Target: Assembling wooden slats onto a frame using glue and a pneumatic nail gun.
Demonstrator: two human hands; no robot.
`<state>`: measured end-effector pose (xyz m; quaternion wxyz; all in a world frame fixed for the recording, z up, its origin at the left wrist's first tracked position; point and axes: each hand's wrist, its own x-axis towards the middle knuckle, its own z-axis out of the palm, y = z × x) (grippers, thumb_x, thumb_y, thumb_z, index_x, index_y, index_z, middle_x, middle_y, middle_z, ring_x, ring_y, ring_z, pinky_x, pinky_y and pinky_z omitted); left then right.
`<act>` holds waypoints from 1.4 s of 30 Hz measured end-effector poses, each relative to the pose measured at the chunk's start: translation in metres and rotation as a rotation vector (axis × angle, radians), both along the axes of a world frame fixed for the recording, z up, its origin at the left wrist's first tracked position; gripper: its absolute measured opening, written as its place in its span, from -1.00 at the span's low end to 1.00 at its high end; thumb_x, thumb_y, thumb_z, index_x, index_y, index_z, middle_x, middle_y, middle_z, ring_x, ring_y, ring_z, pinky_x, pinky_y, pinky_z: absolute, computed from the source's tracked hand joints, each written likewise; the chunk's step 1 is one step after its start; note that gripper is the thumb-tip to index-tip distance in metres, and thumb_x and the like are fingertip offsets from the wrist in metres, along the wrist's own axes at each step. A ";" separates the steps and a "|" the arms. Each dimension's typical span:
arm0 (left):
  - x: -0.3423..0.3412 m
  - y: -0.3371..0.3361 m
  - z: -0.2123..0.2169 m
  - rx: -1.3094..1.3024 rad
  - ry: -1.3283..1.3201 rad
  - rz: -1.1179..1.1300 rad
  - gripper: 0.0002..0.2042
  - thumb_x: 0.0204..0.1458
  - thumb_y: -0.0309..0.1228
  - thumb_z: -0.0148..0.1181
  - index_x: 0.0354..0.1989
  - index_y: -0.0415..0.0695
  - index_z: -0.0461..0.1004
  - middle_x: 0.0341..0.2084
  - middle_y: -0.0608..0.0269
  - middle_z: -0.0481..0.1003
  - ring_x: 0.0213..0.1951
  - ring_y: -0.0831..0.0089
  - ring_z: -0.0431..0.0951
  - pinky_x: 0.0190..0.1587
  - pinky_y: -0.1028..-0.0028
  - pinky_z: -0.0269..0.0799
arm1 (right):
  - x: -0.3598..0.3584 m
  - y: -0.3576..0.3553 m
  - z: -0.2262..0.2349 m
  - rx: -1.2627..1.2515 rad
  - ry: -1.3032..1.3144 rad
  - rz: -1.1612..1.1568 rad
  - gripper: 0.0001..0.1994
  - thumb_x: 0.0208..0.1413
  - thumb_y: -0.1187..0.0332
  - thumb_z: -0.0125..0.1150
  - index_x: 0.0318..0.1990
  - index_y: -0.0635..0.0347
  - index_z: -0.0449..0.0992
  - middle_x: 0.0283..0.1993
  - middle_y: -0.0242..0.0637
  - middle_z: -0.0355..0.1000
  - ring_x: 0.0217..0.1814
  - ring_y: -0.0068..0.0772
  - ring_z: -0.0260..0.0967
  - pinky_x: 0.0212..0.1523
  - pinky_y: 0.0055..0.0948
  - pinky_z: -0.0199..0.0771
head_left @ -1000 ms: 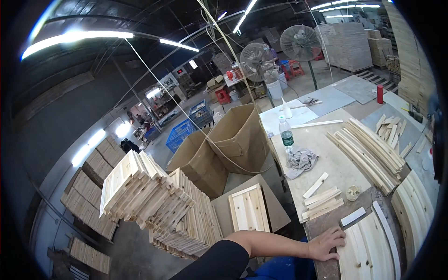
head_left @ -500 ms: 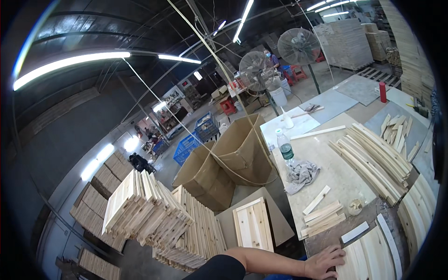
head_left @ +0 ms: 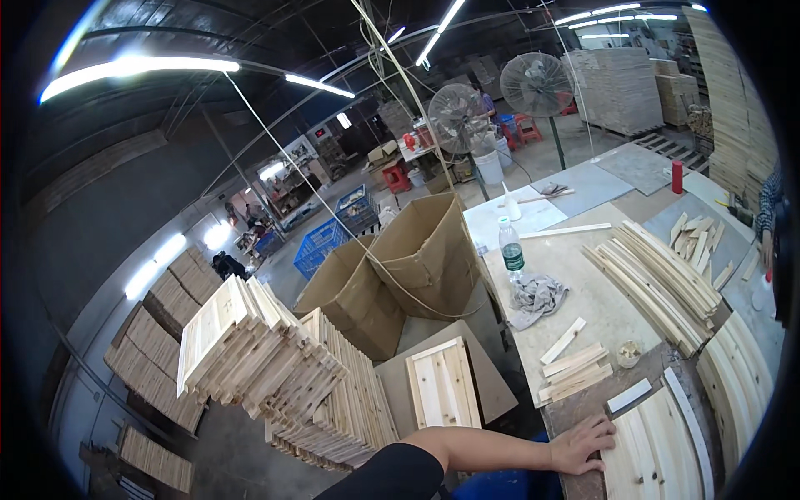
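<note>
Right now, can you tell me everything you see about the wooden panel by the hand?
The wooden panel is pale yellow, with long lines that make it look like boards set side by side, and a few dark knots. It seems to lie flat on the brown part of the table, its near end cut off by the picture's lower edge. The fingers of the left hand touch its left edge. A thin pale strip runs along its right side.

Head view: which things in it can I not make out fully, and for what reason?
In the head view:
Right hand: outside the frame.
Knotty wooden panel at the left hand: near end cut off by the lower edge.
Left cardboard box: inside bottom hidden by its near wall.
Patterned sleeve: most of that co-worker lost in the dark right rim.
</note>
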<state>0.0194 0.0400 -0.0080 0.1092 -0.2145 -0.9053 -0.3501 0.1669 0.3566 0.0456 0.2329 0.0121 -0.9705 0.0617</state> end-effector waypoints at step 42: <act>-0.001 0.003 0.030 -0.142 0.069 0.044 -0.53 -0.14 -0.19 0.71 -0.07 -0.06 0.67 0.05 0.06 0.53 0.13 -0.07 0.45 0.19 0.04 0.46 | 0.009 0.001 -0.037 -0.249 0.000 -0.197 -0.55 0.09 0.31 0.31 0.14 0.27 0.60 0.31 0.09 0.53 0.41 0.28 0.42 0.46 0.25 0.32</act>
